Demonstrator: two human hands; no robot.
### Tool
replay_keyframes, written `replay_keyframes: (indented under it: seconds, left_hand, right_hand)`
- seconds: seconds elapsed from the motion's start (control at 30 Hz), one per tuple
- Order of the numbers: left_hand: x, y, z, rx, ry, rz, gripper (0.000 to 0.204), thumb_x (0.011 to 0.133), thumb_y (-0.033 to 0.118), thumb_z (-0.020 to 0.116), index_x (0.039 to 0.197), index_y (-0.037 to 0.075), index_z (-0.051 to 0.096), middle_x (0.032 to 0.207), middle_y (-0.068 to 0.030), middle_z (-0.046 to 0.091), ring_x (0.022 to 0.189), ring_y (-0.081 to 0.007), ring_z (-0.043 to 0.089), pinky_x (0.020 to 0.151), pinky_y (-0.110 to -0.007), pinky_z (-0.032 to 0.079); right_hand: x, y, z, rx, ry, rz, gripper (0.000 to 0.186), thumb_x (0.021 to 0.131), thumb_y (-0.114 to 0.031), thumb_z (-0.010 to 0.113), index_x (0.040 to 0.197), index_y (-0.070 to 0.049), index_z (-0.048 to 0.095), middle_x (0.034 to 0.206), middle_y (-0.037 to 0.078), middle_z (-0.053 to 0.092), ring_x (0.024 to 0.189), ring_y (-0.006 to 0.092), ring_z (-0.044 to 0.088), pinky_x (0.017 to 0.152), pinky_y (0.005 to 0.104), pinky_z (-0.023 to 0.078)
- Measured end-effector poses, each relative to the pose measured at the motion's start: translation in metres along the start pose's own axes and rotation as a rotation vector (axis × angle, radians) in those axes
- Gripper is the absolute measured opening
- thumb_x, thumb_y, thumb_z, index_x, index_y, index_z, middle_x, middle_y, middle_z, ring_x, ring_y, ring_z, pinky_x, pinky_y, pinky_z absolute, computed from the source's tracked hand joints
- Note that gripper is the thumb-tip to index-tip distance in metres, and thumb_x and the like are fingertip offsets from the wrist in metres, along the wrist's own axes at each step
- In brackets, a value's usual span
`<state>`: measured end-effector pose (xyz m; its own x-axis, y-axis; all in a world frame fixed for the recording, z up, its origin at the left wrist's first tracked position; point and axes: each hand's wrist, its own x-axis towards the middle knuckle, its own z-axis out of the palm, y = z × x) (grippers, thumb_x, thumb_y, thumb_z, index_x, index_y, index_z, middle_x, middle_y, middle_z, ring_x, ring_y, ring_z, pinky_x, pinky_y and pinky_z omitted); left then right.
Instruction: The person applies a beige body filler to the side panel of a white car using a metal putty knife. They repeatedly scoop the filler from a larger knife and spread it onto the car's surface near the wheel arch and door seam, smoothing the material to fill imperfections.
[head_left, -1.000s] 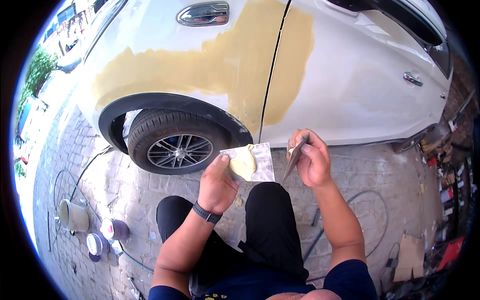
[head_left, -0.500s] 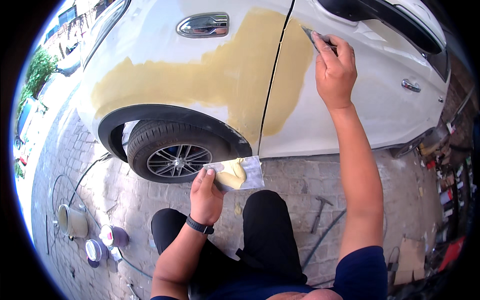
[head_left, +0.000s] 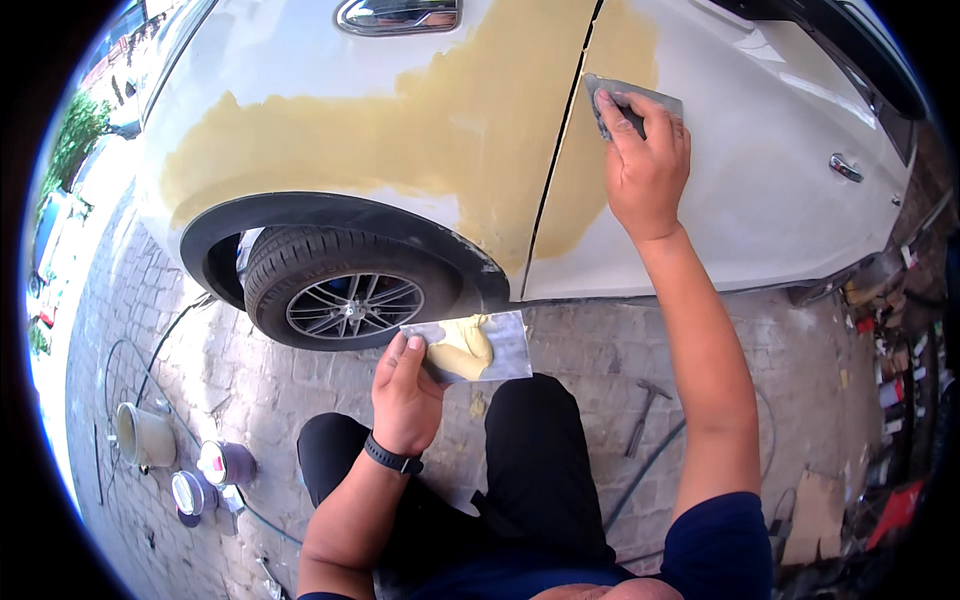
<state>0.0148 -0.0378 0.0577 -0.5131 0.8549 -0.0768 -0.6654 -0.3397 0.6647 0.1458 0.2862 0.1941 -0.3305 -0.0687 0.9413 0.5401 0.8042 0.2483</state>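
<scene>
My right hand (head_left: 645, 170) is closed on a dark flat spreader (head_left: 665, 103), pressed to the front door (head_left: 760, 220) just right of the dark panel gap, on tan filler (head_left: 585, 180). My left hand (head_left: 405, 390) grips a grey rectangular metal plate (head_left: 508, 345) with a blob of pale yellow paste (head_left: 465, 350) on it, held below the wheel arch. A larger tan patch (head_left: 380, 140) covers the white fender left of the gap. A chrome trim piece (head_left: 395, 15) sits above it.
The wheel (head_left: 350, 305) stands on grey pavers. A bucket (head_left: 145, 440) and two tubs (head_left: 225, 462) (head_left: 192, 493) sit at lower left among hoses. A hammer (head_left: 645, 415) lies right of my knee. Cardboard (head_left: 812, 515) and clutter line the right side.
My right hand went from beside the plate up to the door, then moved slightly down and left with the spreader. My left hand and plate shifted down and left.
</scene>
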Motion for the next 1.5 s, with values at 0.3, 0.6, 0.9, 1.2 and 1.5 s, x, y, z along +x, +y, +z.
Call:
replay_keyframes:
  seconds: [0.3, 0.6, 0.9, 1.2, 1.5]
  left_hand:
    - [0.002, -0.001, -0.002, 0.025, 0.03, -0.006, 0.022, 0.113, 0.018, 0.051, 0.125, 0.003, 0.061, 0.128, -0.0101, 0.069, 0.123, -0.0227, 0.066, 0.109, -0.042, 0.051]
    - [0.004, -0.005, -0.01, 0.031, 0.023, -0.009, 0.031, 0.114, 0.018, 0.048, 0.137, 0.0, 0.057, 0.137, -0.0126, 0.067, 0.129, -0.0265, 0.064, 0.113, -0.046, 0.049]
    - [0.004, -0.002, -0.01, 0.039, 0.076, -0.011, 0.03, 0.114, 0.017, 0.048, 0.136, -0.001, 0.056, 0.136, -0.0141, 0.068, 0.127, -0.0274, 0.066, 0.112, -0.045, 0.05]
    - [0.005, -0.006, -0.015, 0.086, 0.083, -0.035, 0.024, 0.113, 0.015, 0.049, 0.131, 0.003, 0.058, 0.131, -0.0085, 0.068, 0.126, -0.022, 0.065, 0.111, -0.042, 0.05]
    - [0.014, -0.021, -0.026, 0.193, 0.029, -0.013, 0.027, 0.115, 0.019, 0.048, 0.13, 0.0, 0.059, 0.131, -0.0121, 0.068, 0.124, -0.0255, 0.066, 0.108, -0.045, 0.052]
  right_hand:
    - [-0.071, -0.033, 0.004, 0.031, -0.018, 0.029, 0.032, 0.089, -0.007, 0.079, 0.118, -0.02, 0.081, 0.115, 0.0, 0.071, 0.11, 0.0256, 0.068, 0.099, 0.0463, 0.05]
    - [-0.137, -0.052, 0.016, 0.034, -0.042, 0.062, 0.029, 0.09, -0.011, 0.081, 0.118, -0.02, 0.081, 0.113, -0.001, 0.068, 0.113, 0.0236, 0.065, 0.104, 0.0483, 0.049]
    - [-0.209, -0.068, 0.026, 0.082, -0.113, 0.104, 0.032, 0.091, -0.012, 0.079, 0.121, -0.021, 0.08, 0.114, 0.0, 0.067, 0.116, 0.0228, 0.063, 0.107, 0.0481, 0.048]
    - [-0.275, -0.081, 0.034, 0.119, -0.216, 0.136, 0.032, 0.092, -0.013, 0.074, 0.122, -0.022, 0.08, 0.115, -0.002, 0.067, 0.118, 0.0215, 0.062, 0.109, 0.0468, 0.047]
    - [-0.292, -0.087, -0.015, 0.452, -0.472, 0.404, 0.04, 0.089, -0.002, 0.071, 0.126, -0.016, 0.078, 0.118, 0.005, 0.065, 0.114, 0.026, 0.063, 0.106, 0.0451, 0.05]
